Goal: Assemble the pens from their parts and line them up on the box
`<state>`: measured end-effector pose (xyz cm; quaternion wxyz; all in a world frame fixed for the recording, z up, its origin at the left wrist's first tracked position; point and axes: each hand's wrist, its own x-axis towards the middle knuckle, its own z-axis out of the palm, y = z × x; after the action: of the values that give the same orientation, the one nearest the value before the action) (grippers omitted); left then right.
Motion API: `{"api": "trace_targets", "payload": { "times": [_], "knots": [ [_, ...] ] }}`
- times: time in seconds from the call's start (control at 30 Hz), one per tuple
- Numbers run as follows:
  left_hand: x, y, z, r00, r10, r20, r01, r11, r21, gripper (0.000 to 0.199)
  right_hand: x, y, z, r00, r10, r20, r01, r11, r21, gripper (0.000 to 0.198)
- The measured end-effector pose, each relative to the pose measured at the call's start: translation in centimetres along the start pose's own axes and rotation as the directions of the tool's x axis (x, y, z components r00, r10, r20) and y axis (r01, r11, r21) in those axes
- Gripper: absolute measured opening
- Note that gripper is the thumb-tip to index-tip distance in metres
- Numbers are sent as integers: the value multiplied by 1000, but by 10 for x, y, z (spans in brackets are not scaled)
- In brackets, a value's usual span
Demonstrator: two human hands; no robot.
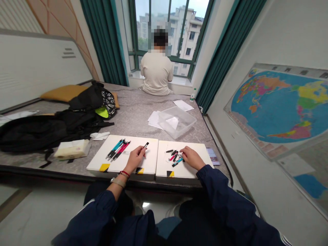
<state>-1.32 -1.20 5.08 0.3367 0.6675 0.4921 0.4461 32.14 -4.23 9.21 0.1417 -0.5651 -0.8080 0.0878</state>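
Note:
My left hand (135,159) is closed above the left white box (102,157), gripping a short black pen part (146,145) that sticks up past the fingertips. On that box, left of the hand, lie several assembled pens (118,149) in teal and red with black grips, side by side at a slant. My right hand (191,158) is over the right white box (187,173), its bent fingertips at the edge of a loose pile of pen parts (172,157) in black, red and blue. What those fingertips hold, if anything, is too small to make out.
A clear plastic bin (179,128) and white papers (155,119) lie behind the boxes on the grey bed. Tissues (72,149) and black bags (33,130) are at the left. A person (156,71) sits by the window, near a bottle (192,95).

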Motion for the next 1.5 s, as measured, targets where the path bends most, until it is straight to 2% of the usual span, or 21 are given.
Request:
{"api": "trace_targets", "payload": {
  "times": [0.17,0.5,0.67,0.73,0.97,1.1,1.2,1.27,1.37,1.5],
  "knots": [
    [0,0,0,1000,1,-9,-1,1000,3,31,14,-12,9,991,-79,111,82,997,-15,41],
    [0,-4,0,1000,-12,-3,13,999,31,34,-7,6,11,998,-28,60,27,1000,11,43],
    [0,-5,1,1000,1,-10,-1,999,37,33,-5,12,2,988,103,-115,-101,995,25,37],
    [0,-6,1,1000,4,-15,-3,999,39,33,-4,15,-2,980,132,-147,-129,991,32,32],
    [1,-5,1,1000,4,-12,-4,999,46,32,-12,25,-2,972,214,-94,-212,977,29,26],
    [0,-4,1,1000,-2,-11,2,999,48,32,-24,15,3,964,253,-75,-253,967,10,20],
    [0,-4,1,1000,0,-7,0,999,50,32,-28,-1,3,982,184,-42,-184,983,3,14],
    [0,-3,1,1000,-1,-8,1,999,52,33,-29,-13,2,997,80,18,-80,997,9,10],
    [0,-2,1,1000,-2,-10,2,998,62,33,-28,-26,2,994,-54,92,51,998,27,9],
    [0,0,0,1000,10,-15,-9,997,75,34,-27,-31,8,990,-90,105,87,996,38,18]
  ]
}}
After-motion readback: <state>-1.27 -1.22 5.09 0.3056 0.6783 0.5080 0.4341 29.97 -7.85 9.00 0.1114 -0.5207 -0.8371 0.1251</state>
